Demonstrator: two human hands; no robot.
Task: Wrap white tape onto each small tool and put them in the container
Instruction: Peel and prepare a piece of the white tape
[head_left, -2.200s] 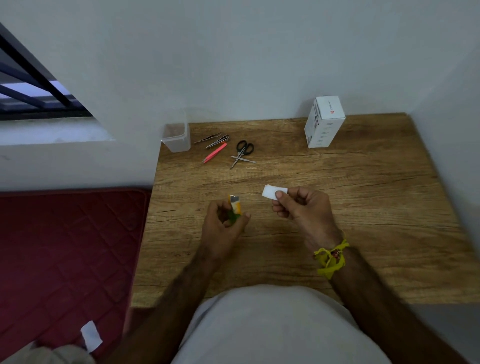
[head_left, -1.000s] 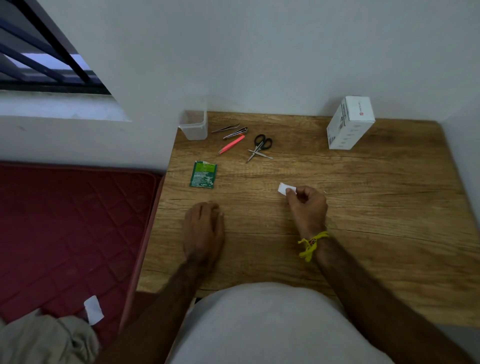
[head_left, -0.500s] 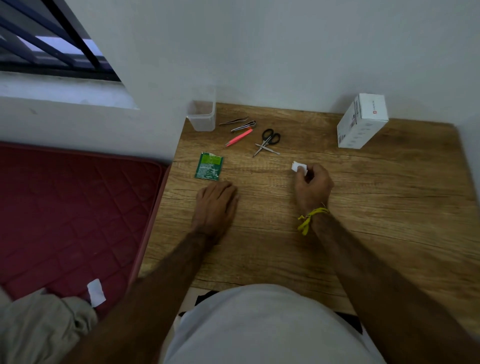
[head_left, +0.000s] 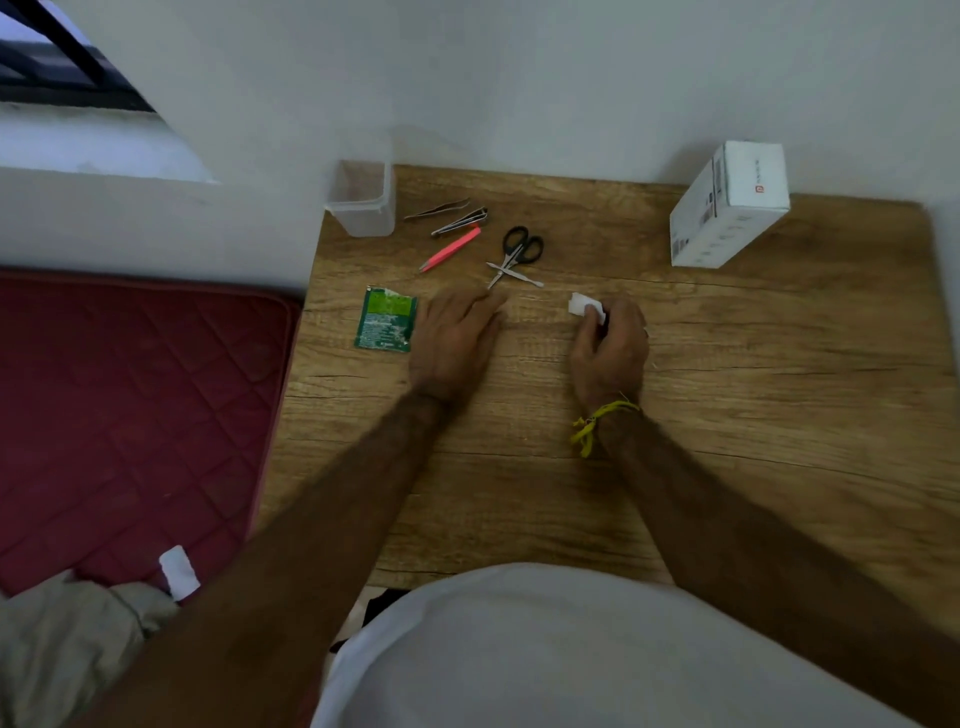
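Both hands advanced: left hand (head_left: 454, 338), fingers flat, reaching for scissors (head_left: 517, 254) just beyond; right hand (head_left: 610, 348) pinching white tape (head_left: 582, 303) ready for wrapping.

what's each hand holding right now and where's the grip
The right hand pinches the white tape piece by its near end. The left hand holds nothing, fingers flat, reaching toward the scissors.

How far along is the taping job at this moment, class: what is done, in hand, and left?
Done: nothing shows; the clear container looks empty. In hand: the right hand pinches a piece of white tape, while the left hand reaches flat toward the scissors. Left: the scissors, pink tweezers and two metal tools lie unwrapped on the table.
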